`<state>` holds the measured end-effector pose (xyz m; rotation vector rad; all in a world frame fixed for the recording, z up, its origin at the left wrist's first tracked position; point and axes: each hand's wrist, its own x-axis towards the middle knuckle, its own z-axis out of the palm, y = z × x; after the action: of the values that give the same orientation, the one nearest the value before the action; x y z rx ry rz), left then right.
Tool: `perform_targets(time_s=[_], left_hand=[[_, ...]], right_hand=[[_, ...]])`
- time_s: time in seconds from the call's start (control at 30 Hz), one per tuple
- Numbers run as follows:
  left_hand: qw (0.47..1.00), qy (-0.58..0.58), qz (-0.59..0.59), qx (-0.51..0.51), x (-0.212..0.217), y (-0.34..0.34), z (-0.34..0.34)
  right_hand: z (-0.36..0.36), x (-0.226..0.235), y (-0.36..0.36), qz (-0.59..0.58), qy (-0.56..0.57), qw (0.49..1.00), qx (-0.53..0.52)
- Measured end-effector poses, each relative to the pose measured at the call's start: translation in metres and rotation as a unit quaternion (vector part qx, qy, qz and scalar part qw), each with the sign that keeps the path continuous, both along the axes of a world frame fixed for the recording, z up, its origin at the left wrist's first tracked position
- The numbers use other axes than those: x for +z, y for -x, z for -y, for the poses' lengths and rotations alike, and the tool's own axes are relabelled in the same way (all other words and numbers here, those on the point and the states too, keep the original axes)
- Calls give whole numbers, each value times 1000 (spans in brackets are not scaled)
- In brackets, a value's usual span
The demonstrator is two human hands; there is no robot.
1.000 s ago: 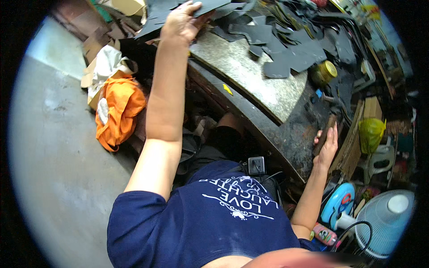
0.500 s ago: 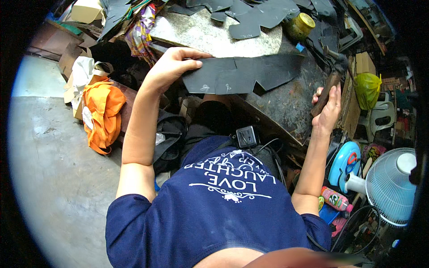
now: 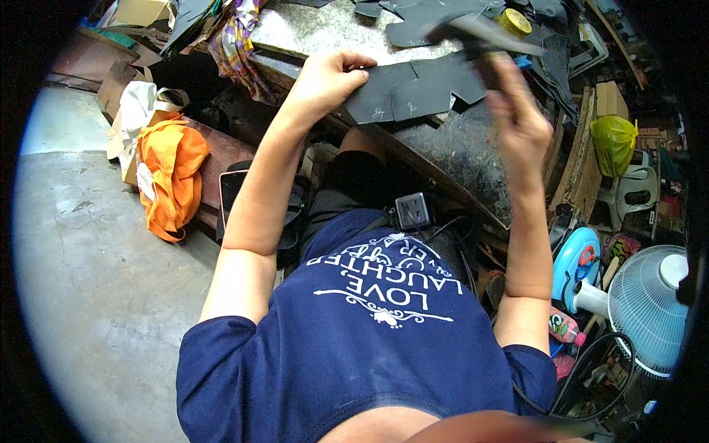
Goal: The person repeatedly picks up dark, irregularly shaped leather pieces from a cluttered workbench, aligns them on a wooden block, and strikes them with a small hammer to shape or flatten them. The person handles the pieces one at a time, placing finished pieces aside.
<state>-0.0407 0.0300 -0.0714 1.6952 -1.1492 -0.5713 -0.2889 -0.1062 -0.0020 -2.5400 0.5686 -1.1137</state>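
1. Dark cut sheet (image 3: 413, 88) lies at the worktop's (image 3: 310, 29) near edge, pinched by the left hand (image 3: 325, 77).
2. Right hand (image 3: 517, 111) grips a blurred tool (image 3: 484, 40); a wild swing risks fingers.

A round fisheye picture ringed by a thick black border. Soft, even daylight fills the scene; the concrete floor (image 3: 96, 295) at left is brightest and slightly washed out. Deep shadow lies under the table (image 3: 325, 29), where little can be made out. The right hand (image 3: 517, 111) and the dark tool (image 3: 480, 37) it grips are smeared by motion blur. The left hand (image 3: 329, 74) is sharp. Straight lines bow toward the rim, and clutter at right looks squeezed and soft.
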Motion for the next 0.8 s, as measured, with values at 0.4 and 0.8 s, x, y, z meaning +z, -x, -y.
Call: perform_targets(time_s=[0.4, 0.8], left_hand=[[989, 76, 113, 48, 1, 16, 26], [956, 98, 269, 60, -5, 9, 57]], right_hand=[[-11, -4, 6, -233, -29, 969, -81], [-19, -8, 10, -192, -1, 981, -26]])
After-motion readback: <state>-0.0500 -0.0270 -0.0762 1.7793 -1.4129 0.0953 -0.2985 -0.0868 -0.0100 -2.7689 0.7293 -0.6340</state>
